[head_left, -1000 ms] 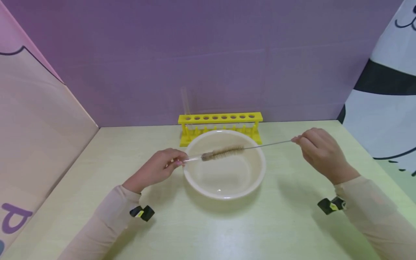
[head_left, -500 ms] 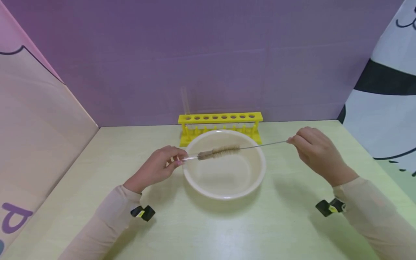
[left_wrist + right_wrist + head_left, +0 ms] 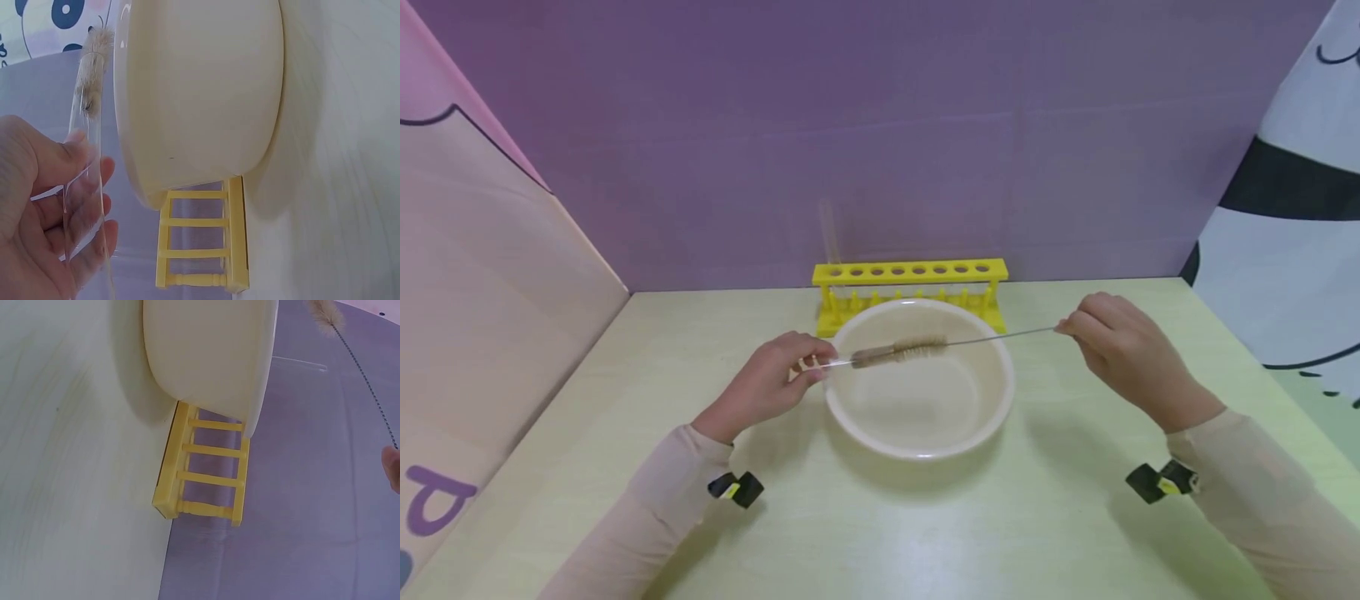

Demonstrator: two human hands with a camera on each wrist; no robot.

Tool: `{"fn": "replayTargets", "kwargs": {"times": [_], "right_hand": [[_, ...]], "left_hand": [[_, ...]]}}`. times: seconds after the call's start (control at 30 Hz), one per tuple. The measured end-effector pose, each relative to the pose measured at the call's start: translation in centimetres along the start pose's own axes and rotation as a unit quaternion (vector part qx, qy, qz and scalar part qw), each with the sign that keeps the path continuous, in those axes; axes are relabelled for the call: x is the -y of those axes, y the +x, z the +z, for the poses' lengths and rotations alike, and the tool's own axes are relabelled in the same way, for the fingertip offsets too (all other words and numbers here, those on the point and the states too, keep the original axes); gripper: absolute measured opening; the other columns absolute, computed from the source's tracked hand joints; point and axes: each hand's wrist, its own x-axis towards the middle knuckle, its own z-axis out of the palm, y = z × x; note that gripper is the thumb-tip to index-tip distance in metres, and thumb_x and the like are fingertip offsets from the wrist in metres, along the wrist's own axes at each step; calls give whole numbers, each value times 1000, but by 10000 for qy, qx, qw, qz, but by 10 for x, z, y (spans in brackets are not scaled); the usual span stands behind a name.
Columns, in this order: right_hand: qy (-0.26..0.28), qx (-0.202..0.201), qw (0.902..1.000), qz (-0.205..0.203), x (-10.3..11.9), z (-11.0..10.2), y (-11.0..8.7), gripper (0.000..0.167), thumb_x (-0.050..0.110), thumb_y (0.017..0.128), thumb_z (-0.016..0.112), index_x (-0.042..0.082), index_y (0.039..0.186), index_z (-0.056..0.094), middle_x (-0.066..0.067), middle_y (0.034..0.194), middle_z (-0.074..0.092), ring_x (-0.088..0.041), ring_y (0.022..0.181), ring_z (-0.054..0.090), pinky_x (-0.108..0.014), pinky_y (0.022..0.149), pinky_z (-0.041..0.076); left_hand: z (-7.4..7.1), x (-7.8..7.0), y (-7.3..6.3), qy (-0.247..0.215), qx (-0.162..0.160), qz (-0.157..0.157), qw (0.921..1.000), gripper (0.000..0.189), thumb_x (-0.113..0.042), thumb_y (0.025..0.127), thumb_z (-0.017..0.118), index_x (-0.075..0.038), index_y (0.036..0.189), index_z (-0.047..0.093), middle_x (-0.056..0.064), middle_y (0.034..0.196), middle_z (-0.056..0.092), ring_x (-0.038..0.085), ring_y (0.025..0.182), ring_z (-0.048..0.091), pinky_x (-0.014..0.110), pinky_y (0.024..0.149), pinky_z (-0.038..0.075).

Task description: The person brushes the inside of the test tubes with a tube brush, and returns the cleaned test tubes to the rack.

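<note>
Above the basin, my left hand point(image 3: 767, 379) grips a clear glass test tube point(image 3: 84, 122), thumb on one side and fingers on the other. A tan-bristled test tube brush point(image 3: 921, 344) is partly inside the tube's mouth; its tip end shows through the glass and the rest of the bristles stick out to the right. My right hand point(image 3: 1131, 354) pinches the far end of the brush's thin twisted wire handle point(image 3: 369, 384). Tube and brush lie nearly in line, tilted slightly up to the right. Below them stands a cream basin point(image 3: 920, 455).
Right behind the basin is a yellow test tube rack point(image 3: 910, 272) with a row of holes. Another clear tube point(image 3: 830, 233) stands upright in its leftmost hole. A purple backdrop point(image 3: 775, 150) rises behind the pale table point(image 3: 880, 533).
My right hand has moved a little left, pushing the brush further into the test tube. The left hand has stayed almost still with the tube.
</note>
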Motion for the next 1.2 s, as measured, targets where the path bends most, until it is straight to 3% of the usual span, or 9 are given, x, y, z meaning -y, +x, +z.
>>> {"fn": "replayTargets", "kwargs": {"times": [0.1,0.17,0.27,0.3,0.67,1.2], "right_hand": [[39,-41,10000,-23,1,0,2,22,10,97,51,-1,79,59,-9,71,50,-21,64,46,-31,59,40],[71,-56,9999,-45,2,0,3,7,-5,84,64,-1,79,61,-8,71,51,-20,64,47,-31,58,41],[99,-22,9999,-65,2,0,5,33,-20,56,74,1,78,62,-6,70,51,-18,63,47,-30,57,43],[86,25,9999,-53,2,0,5,34,-21,55,75,1,78,62,-6,70,51,-17,63,47,-30,57,43],[128,454,9982,365,5,-4,10,33,-21,57,75,3,76,62,-4,70,55,-14,63,52,-28,58,48],[518,1014,9903,801,9,-1,18,31,-16,65,75,10,72,61,3,70,57,-9,63,55,-30,57,53]], "left_hand": [[1,0,1,41,-17,-17,10000,23,-1,85,67,-7,107,65,3,96,66,18,85,58,34,69,52],[1,-1,1,61,-33,-32,10000,23,-1,85,67,-7,107,65,3,97,65,18,85,58,35,69,52],[2,-1,2,92,-66,-42,9999,23,-1,84,67,-7,107,64,3,97,65,18,86,57,32,70,51],[3,-1,2,93,-75,-42,9999,24,-1,84,68,-7,107,64,3,98,65,18,86,57,32,70,51],[10,1,7,231,-281,415,9985,25,1,82,69,-3,105,61,6,95,62,21,89,57,33,75,52],[16,3,9,335,-578,619,9958,25,4,80,70,0,103,59,9,95,62,23,85,56,35,73,51]]}}
